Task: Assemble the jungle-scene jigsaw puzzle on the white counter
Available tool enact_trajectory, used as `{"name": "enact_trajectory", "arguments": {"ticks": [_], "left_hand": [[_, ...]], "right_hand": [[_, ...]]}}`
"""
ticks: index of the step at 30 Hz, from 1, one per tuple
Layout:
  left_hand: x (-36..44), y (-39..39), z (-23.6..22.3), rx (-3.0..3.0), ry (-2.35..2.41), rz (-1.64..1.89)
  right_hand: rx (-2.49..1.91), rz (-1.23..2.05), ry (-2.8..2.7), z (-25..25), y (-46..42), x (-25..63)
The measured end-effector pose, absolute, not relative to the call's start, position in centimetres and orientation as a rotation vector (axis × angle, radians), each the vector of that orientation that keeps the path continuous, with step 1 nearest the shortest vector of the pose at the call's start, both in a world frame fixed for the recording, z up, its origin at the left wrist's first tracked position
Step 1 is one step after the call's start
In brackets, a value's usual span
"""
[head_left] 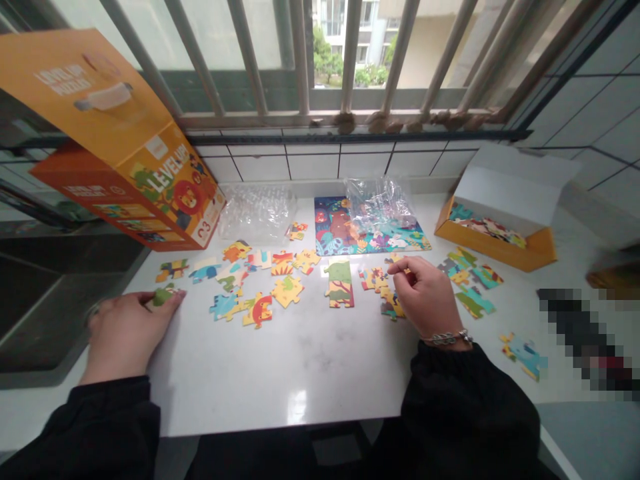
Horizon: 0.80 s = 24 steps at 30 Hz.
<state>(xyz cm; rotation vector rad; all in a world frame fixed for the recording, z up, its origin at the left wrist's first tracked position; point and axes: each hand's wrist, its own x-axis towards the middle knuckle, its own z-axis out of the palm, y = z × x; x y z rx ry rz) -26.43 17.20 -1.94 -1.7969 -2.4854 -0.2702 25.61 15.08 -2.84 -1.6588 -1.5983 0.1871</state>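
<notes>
At the left of the white counter, my left hand (131, 327) pinches a green puzzle piece (164, 295) between thumb and fingers. My right hand (426, 293) is curled above several yellow puzzle pieces (375, 279) right of centre; whether its fingers hold anything is hidden. Between the hands, two joined green pieces (340, 283) lie flat. Loose pieces spread to their left, among them a yellow one (288, 291), a blue one (225, 305) and one with a red animal (259, 311). More pieces (473, 277) lie beyond my right hand, with a blue one (525, 355) nearer me.
An orange puzzle box (165, 180) stands open at the back left, near a dark sink (45, 293). Clear plastic wrap (257, 213) lies behind the pieces. More wrap (383, 203) covers part of a picture sheet (330, 230). An open yellow box (500, 247) holds pieces at right.
</notes>
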Motion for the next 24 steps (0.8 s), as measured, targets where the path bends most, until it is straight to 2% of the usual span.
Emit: {"name": "enact_trajectory", "arguments": {"ticks": [3, 8, 12, 13, 15, 17, 19, 24], "left_hand": [[-26.1, 17.5, -1.3, -1.666, -2.665, -0.291], [-23.8, 16.7, -0.7, -1.674, -2.623, -0.752], [-20.4, 16.7, 0.0, -1.996, -2.559, -1.309], [-19.1, 16.9, 0.3, -2.149, -2.534, -1.360], [-16.1, 17.4, 0.9, -2.543, -2.435, -1.184], [-12.6, 18.2, 1.3, -2.968, -2.121, -0.916], [-9.3, 19.3, 1.3, -3.153, -1.902, -0.861], [-4.3, 21.6, -0.5, -3.244, -1.777, -0.858]], "right_hand": [[-1.655, 0.212, -1.601, -2.8, 15.0, 25.5], [-1.652, 0.212, -1.613, -2.8, 15.1, 25.5], [-1.648, 0.232, -1.625, -2.8, 15.1, 25.5], [-1.648, 0.239, -1.628, -2.8, 15.1, 25.5], [-1.648, 0.252, -1.636, -2.8, 15.1, 25.4], [-1.643, 0.259, -1.643, -2.7, 15.1, 25.3], [-1.628, 0.269, -1.653, -2.5, 15.1, 25.3], [-1.598, 0.284, -1.676, -2.6, 15.1, 25.2]]}}
